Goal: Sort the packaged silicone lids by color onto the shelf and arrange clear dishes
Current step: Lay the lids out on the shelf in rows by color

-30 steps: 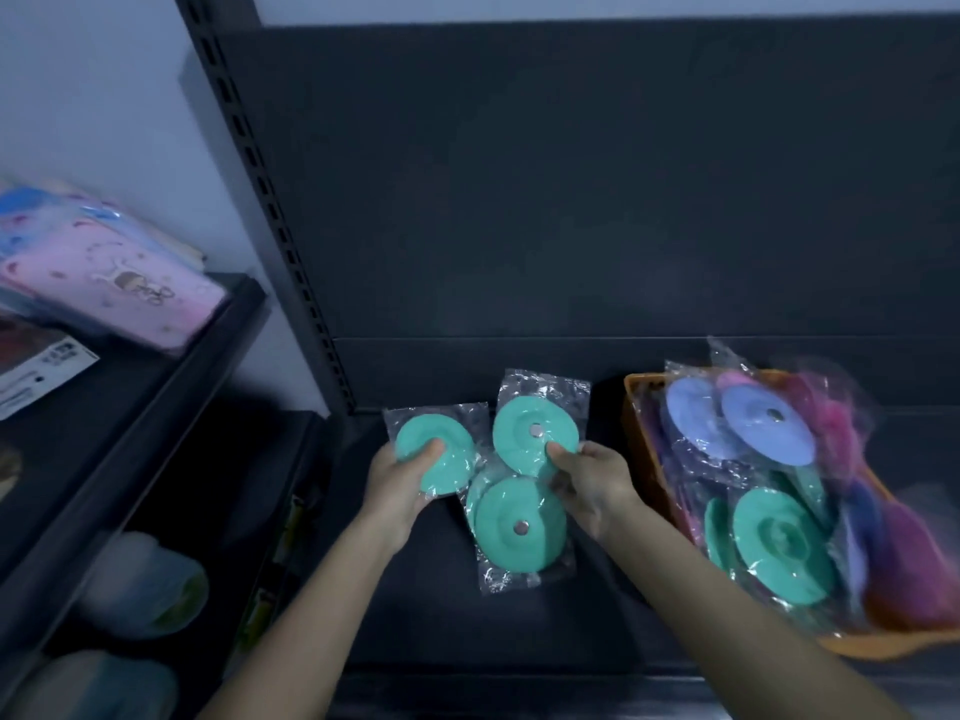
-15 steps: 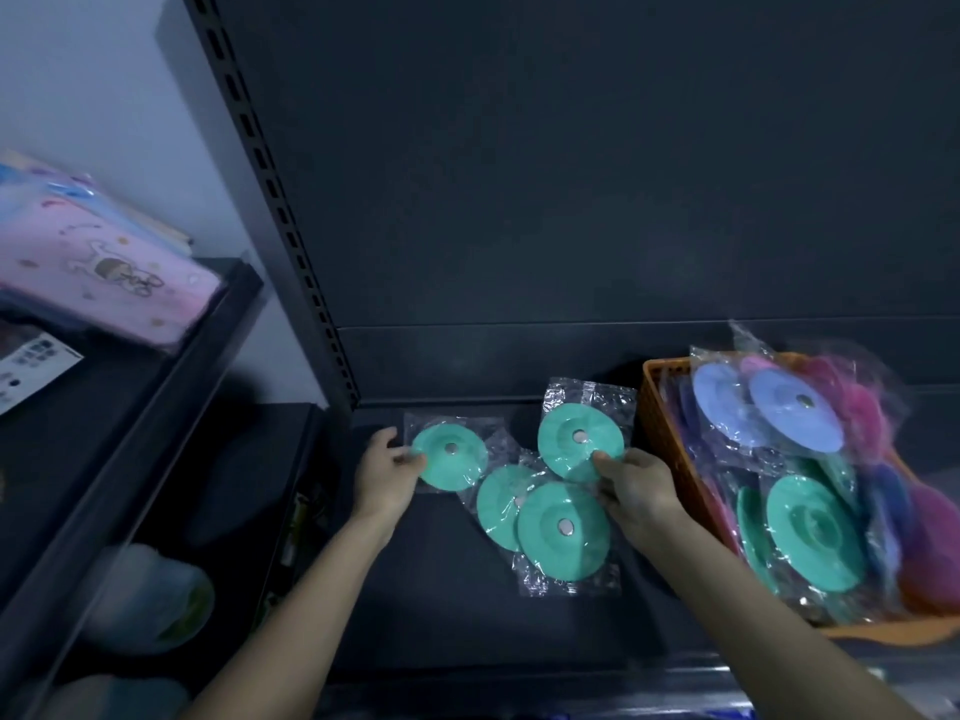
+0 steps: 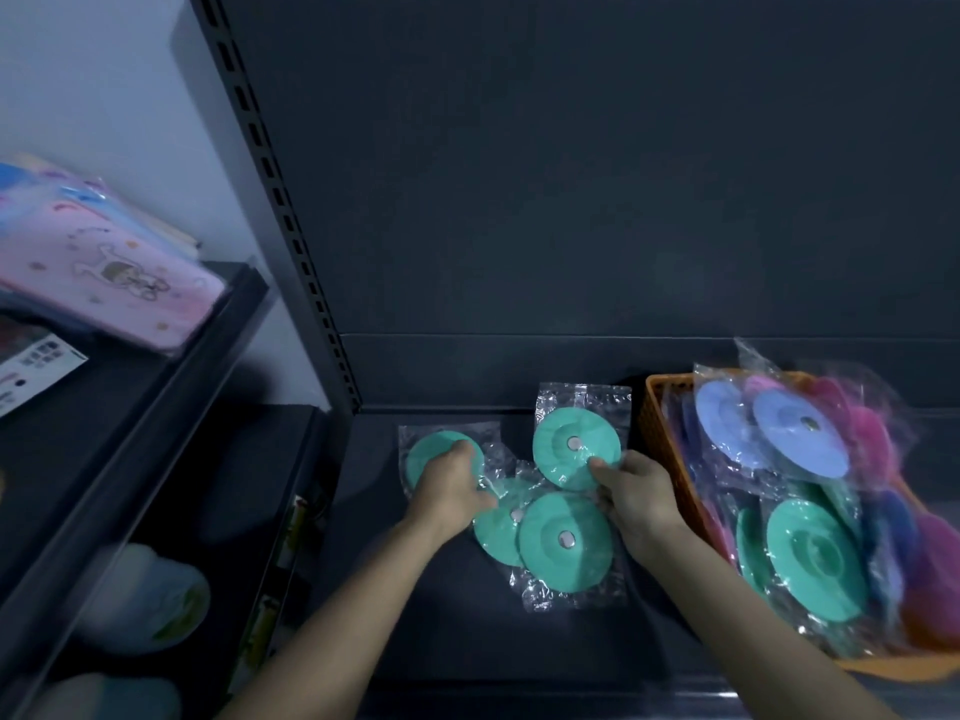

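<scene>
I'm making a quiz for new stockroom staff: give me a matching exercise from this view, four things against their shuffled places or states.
1. left hand
2. right hand
3. orange plastic basket
4. pink printed flat package

A. lies on the upper left shelf
B. holds blue, pink and teal lid packets
C. pinches the rear teal silicone lid packet
D. rests on the leftmost teal lid packet

Pairs: 1-D, 2-C, 3-B, 4-A
</scene>
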`<state>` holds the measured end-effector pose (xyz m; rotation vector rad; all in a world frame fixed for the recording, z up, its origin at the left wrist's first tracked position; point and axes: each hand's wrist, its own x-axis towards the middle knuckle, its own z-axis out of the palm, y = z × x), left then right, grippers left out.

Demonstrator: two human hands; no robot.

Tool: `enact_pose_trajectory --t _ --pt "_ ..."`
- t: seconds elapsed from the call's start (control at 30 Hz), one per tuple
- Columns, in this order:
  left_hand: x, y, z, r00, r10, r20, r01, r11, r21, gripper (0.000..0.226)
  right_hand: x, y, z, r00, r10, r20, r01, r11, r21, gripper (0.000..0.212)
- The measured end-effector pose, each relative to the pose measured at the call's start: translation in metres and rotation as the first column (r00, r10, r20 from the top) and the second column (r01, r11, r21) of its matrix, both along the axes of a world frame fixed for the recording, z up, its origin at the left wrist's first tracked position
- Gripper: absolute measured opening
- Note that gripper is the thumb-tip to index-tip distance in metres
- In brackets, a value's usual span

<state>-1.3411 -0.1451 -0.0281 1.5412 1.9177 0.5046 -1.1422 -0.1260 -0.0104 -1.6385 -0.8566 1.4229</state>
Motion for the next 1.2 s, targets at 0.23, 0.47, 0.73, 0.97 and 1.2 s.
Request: enact_pose_trajectory --t 0.23,0.47,0.73,0.97,1.2 --pt "-0.020 -0.018 0.008 0.862 0.274 0.427 -0.323 0.945 0.045 0.016 -0.001 0.003 0.012 0.995 -0.008 -0.100 0.012 0.999 0.040 0.008" --pt "-0.045 -0.035 -0.007 0.865 0.426 0.266 -0.431 0.901 -0.042 0.029 -0.015 0.001 0.002 0.920 -0.176 -0.351 0.116 0.976 -0.187 0.012" --pt "-0.052 -0.028 -0.011 0.887 0.451 0.096 -0.460 0.881 0.110 0.017 -0.018 -0.005 -0.006 0.945 -0.147 -0.291 0.113 0.985 -0.132 0.012" --pt "-0.058 -0.023 -0.014 0.843 0.477 0.248 -0.482 0.875 -0.045 0.026 -0.015 0.001 -0.002 0.981 0.045 -0.187 -0.046 0.999 -0.004 0.007" --pt "-0.060 -0.015 -0.017 0.768 0.554 0.322 -0.583 0.813 -0.009 0.015 -0.005 0.019 0.007 0.817 0.418 0.397 -0.469 0.883 0.035 0.013"
